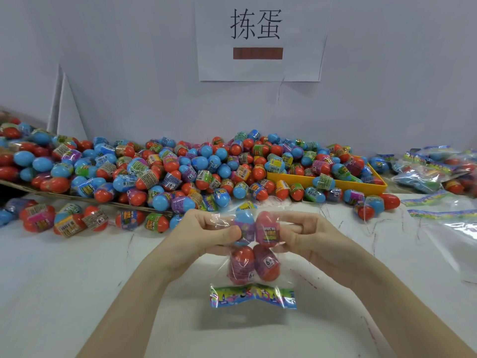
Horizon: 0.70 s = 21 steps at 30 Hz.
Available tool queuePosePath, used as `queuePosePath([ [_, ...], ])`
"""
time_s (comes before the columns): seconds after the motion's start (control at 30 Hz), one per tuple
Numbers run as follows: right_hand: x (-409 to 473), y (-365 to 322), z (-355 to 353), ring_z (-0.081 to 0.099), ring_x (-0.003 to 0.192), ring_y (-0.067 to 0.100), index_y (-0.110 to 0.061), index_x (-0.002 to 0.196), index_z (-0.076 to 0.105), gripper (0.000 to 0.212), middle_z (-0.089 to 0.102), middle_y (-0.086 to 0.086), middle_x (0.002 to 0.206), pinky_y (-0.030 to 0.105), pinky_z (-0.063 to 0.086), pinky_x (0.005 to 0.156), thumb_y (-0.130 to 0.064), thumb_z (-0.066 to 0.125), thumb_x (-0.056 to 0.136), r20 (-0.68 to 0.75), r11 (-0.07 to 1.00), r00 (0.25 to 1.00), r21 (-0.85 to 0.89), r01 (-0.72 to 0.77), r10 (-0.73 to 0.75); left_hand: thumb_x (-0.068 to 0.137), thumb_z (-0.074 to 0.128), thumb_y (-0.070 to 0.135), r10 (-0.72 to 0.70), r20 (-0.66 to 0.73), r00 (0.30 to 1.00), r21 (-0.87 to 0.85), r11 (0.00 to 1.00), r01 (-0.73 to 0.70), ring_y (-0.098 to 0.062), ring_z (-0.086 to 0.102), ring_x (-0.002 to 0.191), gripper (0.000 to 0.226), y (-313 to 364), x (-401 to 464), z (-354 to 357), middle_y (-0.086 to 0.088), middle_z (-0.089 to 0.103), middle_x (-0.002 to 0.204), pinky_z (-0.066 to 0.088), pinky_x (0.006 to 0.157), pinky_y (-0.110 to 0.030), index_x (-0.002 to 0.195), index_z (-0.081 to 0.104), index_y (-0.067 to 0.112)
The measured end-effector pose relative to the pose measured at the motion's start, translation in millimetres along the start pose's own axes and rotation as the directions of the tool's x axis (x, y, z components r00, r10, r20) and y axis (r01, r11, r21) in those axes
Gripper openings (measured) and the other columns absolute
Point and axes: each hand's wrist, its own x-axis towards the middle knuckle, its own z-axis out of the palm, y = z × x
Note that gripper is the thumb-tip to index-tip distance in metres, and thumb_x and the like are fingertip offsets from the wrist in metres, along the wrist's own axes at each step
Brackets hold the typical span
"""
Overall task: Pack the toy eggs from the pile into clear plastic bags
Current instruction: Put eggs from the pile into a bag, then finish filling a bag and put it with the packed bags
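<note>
Both hands are clamped on the same clear plastic bag, held up just above the near middle of the white table. The left hand pinches the bag's upper part from one side, thumb laid over the film against a blue and purple toy egg; the right hand mirrors it, fingers curled round a pink-banded egg. Two red eggs sit lower in the bag, side by side, and the printed header strip hangs at the bottom, nearest the person. Both forearms come in from the near edge, converging, wrists slightly raised. It looks to me like the settling step: four eggs are in, and the grip should stay on the film around the upper pair, squeezing them level so the open end can be brought together without an egg slipping out. A gentle pinch would do; the film is thin and creases easily. Beyond the hands, the pile of eggs runs along the far edge against the wall, spilling over a yellow tray, with filled bags at the far right corner.
</note>
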Motion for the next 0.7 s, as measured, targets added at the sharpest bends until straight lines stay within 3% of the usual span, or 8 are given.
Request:
queuePosePath([
  [0.1, -1, -3, 2, 0.066, 0.090, 0.018, -0.026, 0.103, 0.069, 0.044, 0.071, 0.007, 0.102, 0.023, 0.054, 0.072, -0.053, 0.068, 0.069, 0.025, 0.994, 0.999, -0.109, -0.022, 0.025, 0.050, 0.072, 0.028, 0.028, -0.044, 0.999, -0.008, 1.000, -0.029, -0.011, 0.067, 0.058, 0.031, -2, 2, 1, -0.008, 0.073, 0.070, 0.052, 0.051, -0.017, 0.073, 0.076, 0.008],
  [0.23, -2, -4, 3, 0.068, 0.087, 0.018, -0.025, 0.106, 0.066, 0.037, 0.072, 0.004, 0.100, 0.024, 0.055, 0.071, -0.039, 0.070, 0.072, 0.076, 0.942, 0.977, -0.290, -0.170, 0.200, 0.052, 0.073, 0.031, 0.016, -0.042, 0.999, 0.053, 0.999, -0.014, -0.014, 0.067, 0.059, 0.045, -6, 5, 2, -0.013, 0.073, 0.073, 0.053, 0.052, -0.020, 0.074, 0.070, -0.008],
  [0.4, -12, -20, -13, 0.067, 0.078, 0.013, -0.017, 0.092, 0.071, 0.028, 0.072, 0.004, 0.088, 0.018, 0.050, 0.063, -0.033, 0.077, 0.070, 0.052, 0.827, 0.920, -0.459, -0.323, 0.388, 0.063, 0.058, 0.043, 0.087, -0.120, 0.989, 0.177, 0.982, -0.065, -0.001, 0.065, 0.068, 0.033, -8, 4, 2, 0.011, 0.074, 0.083, 0.049, 0.053, -0.014, 0.089, 0.070, 0.028],
  [0.5, -15, -36, -35, 0.070, 0.071, 0.013, -0.007, 0.095, 0.064, 0.036, 0.073, 0.007, 0.084, 0.018, 0.053, 0.057, -0.027, 0.071, 0.066, -0.278, 0.986, 0.946, 0.009, -0.168, 0.164, 0.064, 0.055, 0.047, 0.158, -0.277, 0.948, 0.182, 0.977, -0.109, -0.001, 0.064, 0.063, 0.032, -11, 8, 1, 0.015, 0.073, 0.080, 0.050, 0.052, -0.013, 0.088, 0.068, 0.029],
  [0.53, -18, -42, -45, 0.070, 0.078, 0.013, -0.007, 0.103, 0.061, 0.036, 0.072, 0.008, 0.093, 0.019, 0.054, 0.060, -0.028, 0.067, 0.074, -0.482, 0.973, 0.875, 0.220, 0.067, 0.049, 0.064, 0.055, 0.048, 0.166, -0.326, 0.931, 0.173, 0.978, -0.114, -0.001, 0.064, 0.061, 0.032, -11, 10, 2, 0.014, 0.073, 0.079, 0.049, 0.051, -0.013, 0.087, 0.068, 0.029],
  [0.6, -22, -48, -62, 0.056, 0.116, 0.015, -0.016, 0.130, 0.047, 0.047, 0.055, 0.006, 0.130, 0.027, 0.050, 0.088, -0.041, 0.051, 0.090, -0.761, 0.818, 0.647, 0.340, 0.465, -0.051, 0.064, 0.051, 0.054, 0.162, -0.424, 0.891, 0.129, 0.985, -0.118, -0.002, 0.063, 0.058, 0.037, -11, 14, 4, 0.013, 0.072, 0.078, 0.048, 0.048, -0.013, 0.086, 0.067, 0.029],
  [0.63, -24, -47, -69, 0.041, 0.130, 0.018, -0.023, 0.140, 0.035, 0.055, 0.040, 0.003, 0.144, 0.033, 0.040, 0.103, -0.048, 0.043, 0.091, -0.803, 0.819, 0.593, 0.299, 0.489, -0.061, 0.064, 0.047, 0.058, 0.145, -0.463, 0.875, 0.106, 0.988, -0.108, -0.004, 0.064, 0.058, 0.041, -11, 16, 4, 0.013, 0.070, 0.080, 0.048, 0.047, -0.013, 0.085, 0.066, 0.029],
  [0.7, -25, -43, -74, 0.031, 0.136, 0.020, -0.025, 0.145, 0.022, 0.063, 0.029, -0.001, 0.150, 0.039, 0.027, 0.111, -0.050, 0.041, 0.092, -0.848, 0.971, 0.523, 0.048, 0.235, -0.085, 0.064, 0.041, 0.063, 0.100, -0.498, 0.861, 0.075, 0.995, -0.072, -0.010, 0.065, 0.059, 0.046, -10, 20, 4, 0.013, 0.069, 0.084, 0.049, 0.046, -0.015, 0.083, 0.065, 0.028],
])
